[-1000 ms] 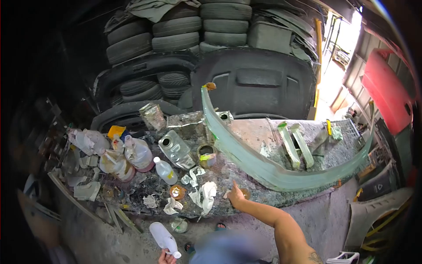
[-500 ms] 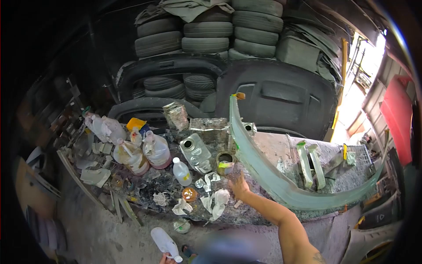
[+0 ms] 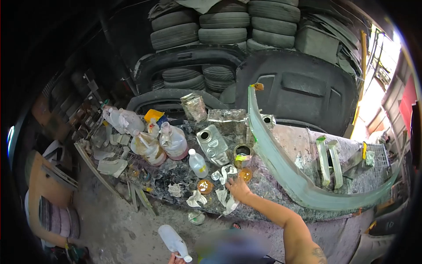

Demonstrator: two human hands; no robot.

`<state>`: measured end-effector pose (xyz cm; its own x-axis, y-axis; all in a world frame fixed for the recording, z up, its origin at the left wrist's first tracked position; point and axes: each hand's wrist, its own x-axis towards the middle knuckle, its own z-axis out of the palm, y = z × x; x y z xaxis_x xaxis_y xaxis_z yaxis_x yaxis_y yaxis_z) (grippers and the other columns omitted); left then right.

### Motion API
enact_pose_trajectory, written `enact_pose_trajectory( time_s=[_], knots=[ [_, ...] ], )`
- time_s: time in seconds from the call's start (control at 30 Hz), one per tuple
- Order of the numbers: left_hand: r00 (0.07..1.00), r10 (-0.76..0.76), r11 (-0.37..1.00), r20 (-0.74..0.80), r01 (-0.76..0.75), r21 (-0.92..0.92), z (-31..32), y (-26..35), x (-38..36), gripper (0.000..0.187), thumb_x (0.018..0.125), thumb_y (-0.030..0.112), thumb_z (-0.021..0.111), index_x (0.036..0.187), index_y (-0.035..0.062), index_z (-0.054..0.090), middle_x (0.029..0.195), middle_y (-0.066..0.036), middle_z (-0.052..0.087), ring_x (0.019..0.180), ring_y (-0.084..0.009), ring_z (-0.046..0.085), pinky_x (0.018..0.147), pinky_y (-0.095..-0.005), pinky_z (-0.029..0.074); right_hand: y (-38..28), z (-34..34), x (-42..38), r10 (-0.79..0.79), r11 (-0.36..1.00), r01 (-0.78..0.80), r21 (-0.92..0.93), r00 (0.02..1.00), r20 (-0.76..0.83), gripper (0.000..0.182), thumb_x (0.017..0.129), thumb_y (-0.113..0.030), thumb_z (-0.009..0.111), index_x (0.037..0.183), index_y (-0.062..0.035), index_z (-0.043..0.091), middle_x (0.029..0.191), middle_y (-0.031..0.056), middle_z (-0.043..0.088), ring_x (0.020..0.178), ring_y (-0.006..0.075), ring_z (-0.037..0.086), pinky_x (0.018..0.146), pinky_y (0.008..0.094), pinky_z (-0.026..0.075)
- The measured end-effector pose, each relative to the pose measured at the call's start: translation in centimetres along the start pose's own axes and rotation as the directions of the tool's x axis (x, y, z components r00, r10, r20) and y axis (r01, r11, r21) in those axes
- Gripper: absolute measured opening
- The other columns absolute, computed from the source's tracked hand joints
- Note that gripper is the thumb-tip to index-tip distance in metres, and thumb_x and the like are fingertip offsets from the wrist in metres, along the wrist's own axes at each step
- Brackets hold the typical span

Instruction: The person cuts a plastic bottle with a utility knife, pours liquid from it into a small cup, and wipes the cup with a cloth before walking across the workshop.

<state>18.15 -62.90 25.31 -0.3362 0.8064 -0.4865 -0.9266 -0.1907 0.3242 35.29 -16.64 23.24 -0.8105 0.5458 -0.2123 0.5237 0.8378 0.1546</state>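
At the bottom edge, my left hand (image 3: pixel 177 259) is closed around the neck end of a translucent white plastic bottle (image 3: pixel 171 239), which lies tilted with its cap toward me. My right hand (image 3: pixel 238 191) reaches over the bench with fingers apart, touching or just above a crumpled white rag (image 3: pixel 229 203). Right beside its fingertips sits a small round amber dish (image 3: pixel 245 174). Behind that stands an opened tin (image 3: pixel 242 155) with a yellow-green smeared rim. A second amber dish (image 3: pixel 205 186) and an upright white-capped bottle (image 3: pixel 198 163) are to the left.
A long pale-green curved car panel (image 3: pixel 290 180) spans the bench's right side. Large plastic jugs (image 3: pixel 175 141) and a metal can (image 3: pixel 212 145) stand at the left and middle. A clear container (image 3: pixel 196 217) is near the front edge. Stacked tires (image 3: pixel 223 28) rise behind.
My right hand has shifted left from beside the tin to the white rag, and the amber dish beside it now shows. The left hand still holds the bottle. The view has turned slightly left.
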Motion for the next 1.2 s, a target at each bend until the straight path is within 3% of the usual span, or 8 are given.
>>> enact_pose_trajectory(
  time_s=[0.2, 0.27, 0.37, 0.47, 0.7, 0.77, 0.97, 1.2],
  knots=[
    [0.984, 0.128, 0.901, -0.123, -0.064, 0.429, -4.2, 0.1, 0.7, 0.026, 0.094, 0.012, 0.041, 0.116, 0.0017, 0.049, 0.107, -0.013, 0.057, 0.095, -0.0234, 0.057, 0.082, -0.0345, 0.05, -3.0, 6.1, -1.9, 0.054, 0.927, -0.085, 0.365, 0.994, 0.097, 0.027, 0.077, -0.015, 0.056, 0.103, -0.0093, 0.059, 0.104, 0.0144, 0.057, 0.095, 0.0291, 0.061, 0.076, 0.0386, 0.051],
    [0.984, -0.076, 0.997, 0.163, 0.07, 0.038, -2.7, 0.6, 1.1, 0.03, 0.093, 0.006, 0.042, 0.122, -0.0006, 0.045, 0.11, -0.014, 0.054, 0.099, -0.0231, 0.055, 0.087, -0.0332, 0.048, -4.2, 5.2, -1.6, 0.115, 0.888, 0.008, 0.459, 0.964, -0.239, 0.019, 0.078, -0.009, 0.054, 0.096, -0.0054, 0.06, 0.102, 0.0159, 0.06, 0.086, 0.0281, 0.064, 0.069, 0.0379, 0.053],
    [0.995, 0.019, 0.882, -0.099, 0.03, 0.47, -1.0, -0.2, 1.4, 0.031, 0.093, 0.007, 0.042, 0.123, -0.0018, 0.044, 0.112, -0.014, 0.052, 0.1, -0.0228, 0.054, 0.089, -0.0318, 0.047, -7.6, 3.3, -0.5, 0.276, 0.803, -0.102, 0.587, 0.936, -0.216, 0.027, 0.078, -0.006, 0.052, 0.106, -0.0063, 0.053, 0.103, 0.0179, 0.058, 0.08, 0.0299, 0.065, 0.061, 0.0384, 0.054],
    [0.999, 0.011, 0.695, -0.051, 0.029, 0.718, 2.8, -1.6, 2.1, 0.033, 0.093, 0.013, 0.045, 0.122, -0.0021, 0.045, 0.116, -0.014, 0.051, 0.1, -0.0239, 0.054, 0.086, -0.0312, 0.047, -8.5, 0.4, -4.4, 0.333, 0.756, -0.143, 0.639, 0.924, -0.187, 0.032, 0.079, -0.006, 0.049, 0.111, -0.0083, 0.049, 0.11, 0.019, 0.056, 0.079, 0.0316, 0.065, 0.061, 0.0393, 0.053],
    [0.844, -0.536, 0.742, -0.001, 0.472, 0.475, 6.0, -6.0, 5.8, 0.018, 0.091, 0.024, 0.051, 0.096, 0.0075, 0.057, 0.084, -0.002, 0.058, 0.068, -0.0111, 0.055, 0.056, -0.0256, 0.045, -10.8, 5.3, -22.4, 0.4, 0.212, -0.084, 0.974, 0.917, -0.008, 0.033, 0.08, -0.015, 0.054, 0.112, -0.0049, 0.055, 0.101, 0.0145, 0.064, 0.093, 0.0309, 0.061, 0.08, 0.0384, 0.048],
    [0.834, -0.551, 0.672, -0.014, 0.453, 0.585, 9.7, -8.5, 6.2, 0.021, 0.09, 0.022, 0.051, 0.082, 0.004, 0.057, 0.057, 0.002, 0.045, 0.045, -0.0095, 0.036, 0.041, -0.0238, 0.026, -11.3, 5.6, -29.8, 0.464, 0.052, -0.198, 0.979, 0.873, 0.152, 0.031, 0.082, -0.018, 0.056, 0.109, -0.0044, 0.059, 0.1, 0.0155, 0.064, 0.092, 0.027, 0.063, 0.079, 0.0349, 0.049],
    [0.788, -0.613, 0.103, 0.058, 0.008, 0.995, 12.3, -14.0, 11.7, 0.019, 0.09, 0.024, 0.054, 0.08, 0.0077, 0.058, 0.062, 0.001, 0.053, 0.051, -0.0065, 0.045, 0.046, -0.0213, 0.033, -10.2, 8.7, -45.1, 0.645, -0.034, -0.416, 0.909, 0.685, 0.338, 0.035, 0.082, -0.013, 0.056, 0.114, 0.0007, 0.057, 0.099, 0.0135, 0.066, 0.089, 0.0205, 0.063, 0.078, 0.0309, 0.048],
    [0.768, -0.566, -0.546, 0.301, -0.623, 0.56, 13.6, -16.7, 14.2, 0.024, 0.08, 0.027, 0.059, 0.08, 0.0031, 0.063, 0.08, -0.019, 0.062, 0.078, -0.038, 0.06, 0.067, -0.0467, 0.045, -2.1, 2.3, -50.9, 0.794, 0.164, -0.432, 0.887, 0.592, 0.142, 0.033, 0.083, -0.019, 0.057, 0.111, -0.0023, 0.057, 0.099, 0.0174, 0.064, 0.092, 0.0277, 0.063, 0.08, 0.0344, 0.048]
  ],
)
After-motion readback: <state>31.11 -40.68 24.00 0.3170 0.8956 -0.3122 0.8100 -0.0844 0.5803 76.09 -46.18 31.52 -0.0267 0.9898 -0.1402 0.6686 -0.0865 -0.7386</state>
